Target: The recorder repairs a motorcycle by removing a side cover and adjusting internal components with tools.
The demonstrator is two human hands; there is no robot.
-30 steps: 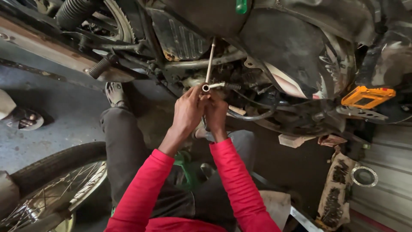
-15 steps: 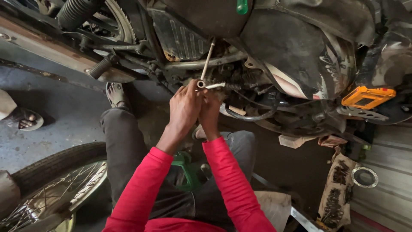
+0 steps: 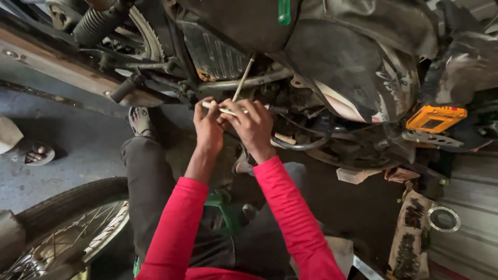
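Concrete floor [image 3: 78,150] — wheel [image 3: 62,228], probably sandal [image 3: 36,154].

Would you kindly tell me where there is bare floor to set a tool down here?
The grey floor is bare between the sandal, the wheel and the person's leg. Around both hands under the motorcycle it is crowded.

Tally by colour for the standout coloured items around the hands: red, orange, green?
Red: 2, the sleeves
Orange: 1, the orange box-shaped part
Green: 2, the green handle and the green stool
Total: 5
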